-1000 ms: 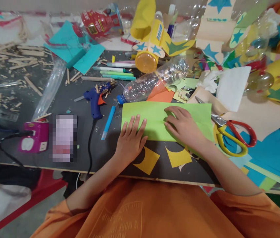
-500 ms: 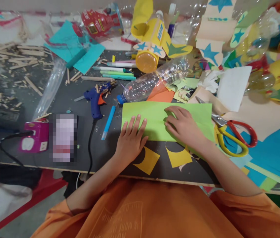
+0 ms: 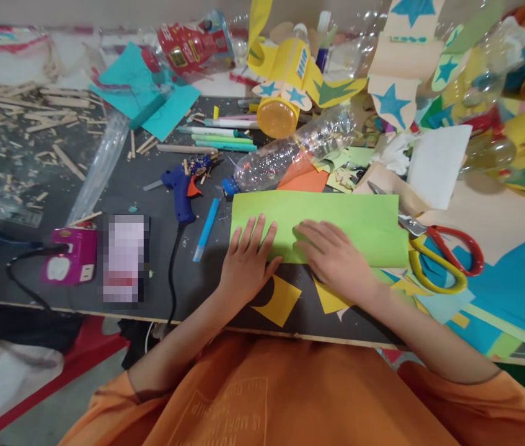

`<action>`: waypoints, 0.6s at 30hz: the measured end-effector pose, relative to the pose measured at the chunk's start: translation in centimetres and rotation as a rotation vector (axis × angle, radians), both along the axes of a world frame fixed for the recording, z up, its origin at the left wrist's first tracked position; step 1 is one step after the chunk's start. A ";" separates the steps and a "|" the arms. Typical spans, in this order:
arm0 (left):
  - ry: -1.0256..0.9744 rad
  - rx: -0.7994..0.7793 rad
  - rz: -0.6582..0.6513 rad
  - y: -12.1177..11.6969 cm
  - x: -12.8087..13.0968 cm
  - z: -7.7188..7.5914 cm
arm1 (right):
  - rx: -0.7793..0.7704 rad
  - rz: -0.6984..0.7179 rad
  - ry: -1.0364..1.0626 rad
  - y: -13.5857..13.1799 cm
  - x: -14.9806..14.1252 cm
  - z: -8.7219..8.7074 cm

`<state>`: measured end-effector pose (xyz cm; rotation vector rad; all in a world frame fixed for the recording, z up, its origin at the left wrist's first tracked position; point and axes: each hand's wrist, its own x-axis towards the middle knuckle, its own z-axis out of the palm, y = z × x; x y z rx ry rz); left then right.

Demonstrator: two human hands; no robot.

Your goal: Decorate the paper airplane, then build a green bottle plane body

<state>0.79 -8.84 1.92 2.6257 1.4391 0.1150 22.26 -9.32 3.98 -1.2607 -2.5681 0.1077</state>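
Note:
A light green sheet of paper (image 3: pixel 359 226), long and rectangular, lies flat on the dark table before me. My left hand (image 3: pixel 249 260) rests palm down on its lower left part, fingers spread. Pressed on the lower middle of the sheet is my right hand (image 3: pixel 334 257), slightly blurred, its fingers stretched out flat; it holds nothing. Below the sheet, two yellow paper offcuts with curved cutouts lie near the table edge, one a left offcut (image 3: pixel 283 300) and one a right offcut (image 3: pixel 330 298) partly under my right hand. Scissors (image 3: pixel 457 254) with red and yellow handles lie right of the sheet.
To the left are a blue marker (image 3: pixel 206 229), a blue glue gun (image 3: pixel 182 195), a phone-like pixelated thing (image 3: pixel 124 257) and a magenta power block (image 3: pixel 70 254). Behind lie a clear plastic bottle (image 3: pixel 271 162), a yellow paper-covered bottle (image 3: pixel 285 68), markers, wood sticks and paper scraps.
My right hand has slid left and down across the green sheet, its fingers now flatter. My left hand stays in place on the sheet. The view has shifted slightly.

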 end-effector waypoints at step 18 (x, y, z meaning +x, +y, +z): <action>-0.012 0.021 -0.003 0.0 -0.1 -0.2 | -0.036 0.011 0.000 -4.6 2.5 0.5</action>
